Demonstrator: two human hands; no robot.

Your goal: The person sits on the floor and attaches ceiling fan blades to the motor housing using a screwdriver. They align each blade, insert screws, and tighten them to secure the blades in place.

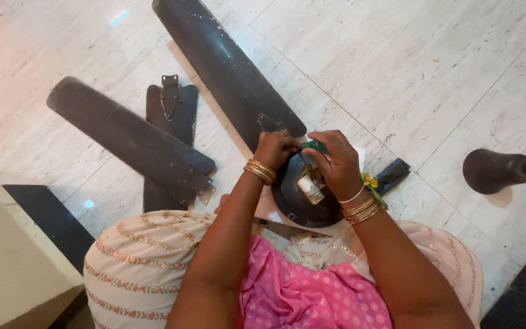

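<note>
A round black fan motor housing [290, 204] lies on the marble floor just in front of my knees. My right hand [335, 161] is over it, closed on a green-handled screwdriver [313, 146] whose shaft points down into the housing. A small white cylinder [310, 187] sits under that hand. My left hand [275, 148] rests closed on the housing's far rim, beside the end of a long dark fan blade [226, 67]. What the left fingers grip is hidden.
Two more dark fan blades [129, 137] [171, 131] lie crossed on the floor to the left. A dark bell-shaped fan cover [494, 170] lies on its side at the right. A beige block with a black base [13, 256] stands at lower left.
</note>
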